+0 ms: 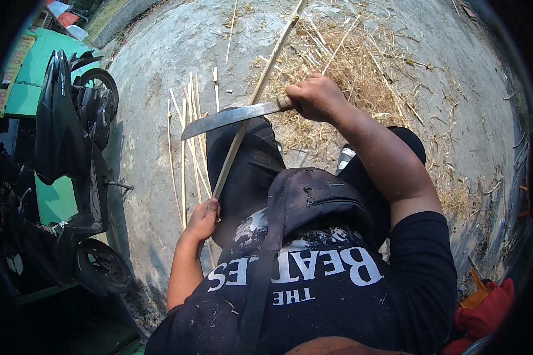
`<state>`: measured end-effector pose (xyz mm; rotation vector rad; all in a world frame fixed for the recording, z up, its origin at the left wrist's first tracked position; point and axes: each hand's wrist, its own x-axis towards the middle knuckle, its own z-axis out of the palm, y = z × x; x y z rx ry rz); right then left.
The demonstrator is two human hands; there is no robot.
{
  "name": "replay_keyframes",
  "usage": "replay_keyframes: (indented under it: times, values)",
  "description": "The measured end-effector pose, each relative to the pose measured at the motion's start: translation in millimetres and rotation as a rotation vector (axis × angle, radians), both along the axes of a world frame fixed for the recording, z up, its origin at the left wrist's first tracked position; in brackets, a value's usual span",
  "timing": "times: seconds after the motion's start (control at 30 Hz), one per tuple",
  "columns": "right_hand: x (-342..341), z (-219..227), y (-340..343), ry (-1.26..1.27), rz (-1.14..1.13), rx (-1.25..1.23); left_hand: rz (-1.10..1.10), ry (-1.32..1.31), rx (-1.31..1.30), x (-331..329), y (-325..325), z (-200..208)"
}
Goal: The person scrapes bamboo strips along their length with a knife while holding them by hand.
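Observation:
My right hand [317, 97] is closed round the wooden handle of a machete [230, 119]. Its long blade points left and lies across a pale bamboo strip [259, 89]. That strip runs slanting from my left hand up past the top edge of the view, over my left thigh. The fingers of my left hand [203, 220] are closed on the strip's lower end. Several more thin bamboo strips [185, 154] lie on the ground just left of my knee.
A heap of bamboo shavings [361, 77] spreads over the concrete ground [154, 53] ahead and to the right. A black motorbike [71, 148] stands at the left, beside a green surface [29, 89]. A black bag [320, 201] rests on my lap. Red cloth [488, 310] lies at lower right.

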<state>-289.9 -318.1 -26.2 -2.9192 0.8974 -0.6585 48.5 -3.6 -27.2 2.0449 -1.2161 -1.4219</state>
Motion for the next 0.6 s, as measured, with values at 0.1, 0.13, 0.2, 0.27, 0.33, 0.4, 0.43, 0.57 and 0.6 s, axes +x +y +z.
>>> replay_keyframes:
  times: [0.1, 0.13, 0.2, 0.27, 0.33, 0.4, 0.43, 0.57, 0.6]
  values:
    - [-18, -21, -22, -0.113, -0.261, 0.211, -0.097, -0.148, -0.177, -10, -8, -3]
    - [-27, -30, -41, -0.194, -0.461, 0.371, -0.103, -0.149, -0.191, -8, -12, -1]
    - [-42, -19, -51, -0.116, -0.510, 0.369, -0.032, 0.003, -0.058, 0, -13, 8]
    - [-45, -20, -50, -0.133, -0.498, 0.339, 0.043, 0.131, 0.104, 0, -11, 17]
    - [-27, -16, -35, -0.194, -0.450, 0.319, 0.072, 0.178, 0.110, 2, -3, 8]
    - [-12, -12, -20, -0.206, -0.315, 0.190, 0.123, 0.234, 0.144, 1, 0, 0]
    - [-8, -11, -14, -0.169, -0.241, 0.138, 0.121, 0.238, 0.153, -1, 0, -2]
    - [1, 5, -4, 0.011, 0.060, -0.068, -0.011, -0.052, -0.060, -7, -4, 0]
    - [-9, 0, -14, -0.044, -0.059, 0.000, -0.101, -0.176, -0.162, -10, -3, 3]
